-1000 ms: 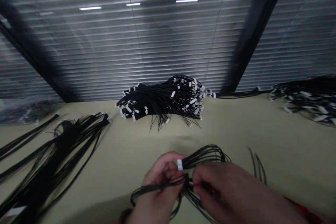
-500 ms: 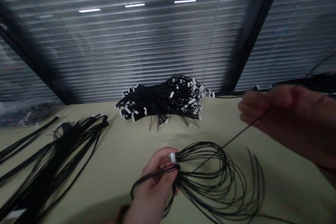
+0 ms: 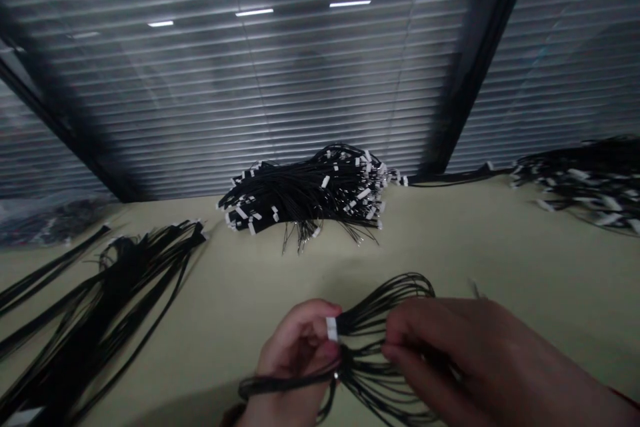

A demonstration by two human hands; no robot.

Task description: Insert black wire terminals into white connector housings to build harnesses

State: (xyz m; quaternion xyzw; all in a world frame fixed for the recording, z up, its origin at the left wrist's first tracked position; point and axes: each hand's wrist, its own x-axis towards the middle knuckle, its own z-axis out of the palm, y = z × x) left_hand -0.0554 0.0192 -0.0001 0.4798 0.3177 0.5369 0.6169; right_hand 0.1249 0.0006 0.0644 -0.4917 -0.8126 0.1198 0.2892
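Note:
Fingers of my left hand [image 3: 300, 353] are closed round a bundle of thin black wires [image 3: 385, 390] and a white connector [image 3: 332, 328], low in the middle of the view. The wires loop out to the right from the connector and from between the fingers. My right hand [image 3: 450, 347] is just right of my left hand, over the loops, with thumb and forefinger pinched together among the wires. What the pinch holds, if anything, is too small to make out. Its other fingers are partly hidden.
A pile of black cables with white connectors [image 3: 310, 190] lies at the table's back edge. Long black cables [image 3: 110, 307] spread at the left, and another cable pile [image 3: 590, 180] sits at the right. Behind the table [image 3: 240, 280] are window blinds [image 3: 280, 93].
My right hand has come down and left from the upper right, where a wire ran from it, to the wire loops beside my left hand. The left hand keeps its hold.

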